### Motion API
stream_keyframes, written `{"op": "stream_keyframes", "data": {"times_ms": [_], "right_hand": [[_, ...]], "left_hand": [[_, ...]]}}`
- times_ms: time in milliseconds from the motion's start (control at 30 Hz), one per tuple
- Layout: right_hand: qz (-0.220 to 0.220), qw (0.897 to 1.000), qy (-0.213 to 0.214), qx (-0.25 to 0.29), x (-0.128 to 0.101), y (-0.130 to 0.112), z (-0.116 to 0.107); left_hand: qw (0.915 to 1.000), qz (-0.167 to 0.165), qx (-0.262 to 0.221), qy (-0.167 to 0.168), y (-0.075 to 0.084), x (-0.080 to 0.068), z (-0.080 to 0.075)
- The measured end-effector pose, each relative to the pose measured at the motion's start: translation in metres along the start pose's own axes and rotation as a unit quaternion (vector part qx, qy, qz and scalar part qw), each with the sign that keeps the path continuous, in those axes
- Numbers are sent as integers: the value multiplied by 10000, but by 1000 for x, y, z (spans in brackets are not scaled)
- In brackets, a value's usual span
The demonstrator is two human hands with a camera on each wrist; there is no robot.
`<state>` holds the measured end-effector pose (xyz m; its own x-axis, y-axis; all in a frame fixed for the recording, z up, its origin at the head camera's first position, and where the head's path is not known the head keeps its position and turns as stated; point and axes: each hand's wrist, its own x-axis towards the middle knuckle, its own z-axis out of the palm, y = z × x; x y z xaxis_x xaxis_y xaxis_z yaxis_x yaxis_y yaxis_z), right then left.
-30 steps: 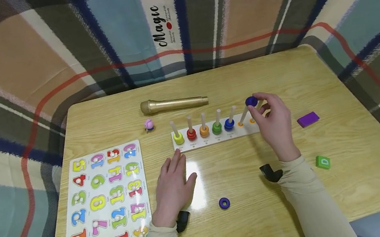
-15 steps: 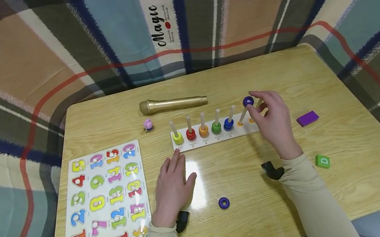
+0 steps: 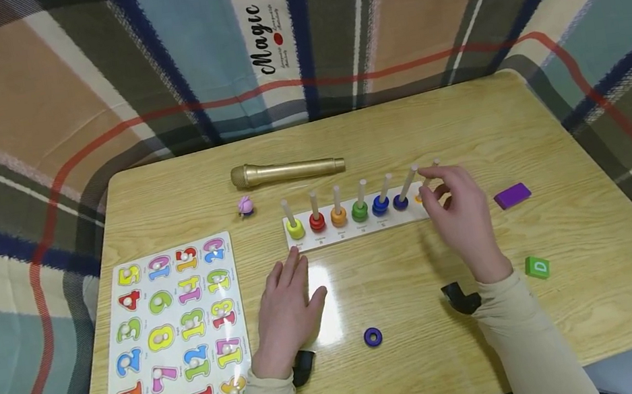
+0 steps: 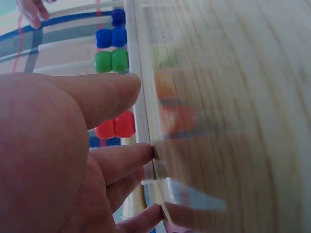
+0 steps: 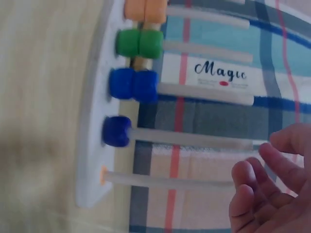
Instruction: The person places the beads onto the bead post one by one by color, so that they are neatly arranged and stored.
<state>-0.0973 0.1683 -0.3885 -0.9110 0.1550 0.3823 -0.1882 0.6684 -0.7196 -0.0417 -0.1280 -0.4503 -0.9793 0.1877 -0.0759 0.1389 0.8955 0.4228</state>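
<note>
A white peg board [image 3: 331,241] carries a row of upright pegs with yellow, red, orange, green and blue rings. One dark blue ring [image 5: 116,131] sits at the foot of the second peg from the right end, and the end peg [image 5: 170,182] bears no ring. By the tops of these two pegs is my right hand [image 3: 462,219], fingers loosely bent and holding nothing. My left hand [image 3: 287,313] lies palm down on the table, its fingertips at the board's near left edge. A second dark blue ring [image 3: 374,344] lies loose on the table between my forearms.
A number puzzle board [image 3: 181,343] lies at left. Behind the pegs are a gold microphone [image 3: 288,172] and a small pink-purple figure [image 3: 246,205]. Right of my right hand lie a purple block [image 3: 513,196] and a green letter block [image 3: 538,267]. Plaid cloth [image 3: 399,14] hangs behind the table.
My right hand has let go of the dark blue ring, which went from the peg's top down to its base. The hand has shifted slightly right. My left hand stays in place.
</note>
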Motion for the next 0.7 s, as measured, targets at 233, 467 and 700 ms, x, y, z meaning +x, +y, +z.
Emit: {"op": "stream_keyframes", "data": {"times_ms": [233,467,700], "right_hand": [[-536,9519,-2966,-550,-61,-13,16],[-1412,8718,-4623,-796,-103,-19,40],[-1062,9004,-4025,-1263,-87,-4,28]], "left_hand": [[10000,-5,-8,-7,0,0,0],[10000,47,26,69,1,1,-3],[10000,-5,-63,-19,0,0,-1]]}}
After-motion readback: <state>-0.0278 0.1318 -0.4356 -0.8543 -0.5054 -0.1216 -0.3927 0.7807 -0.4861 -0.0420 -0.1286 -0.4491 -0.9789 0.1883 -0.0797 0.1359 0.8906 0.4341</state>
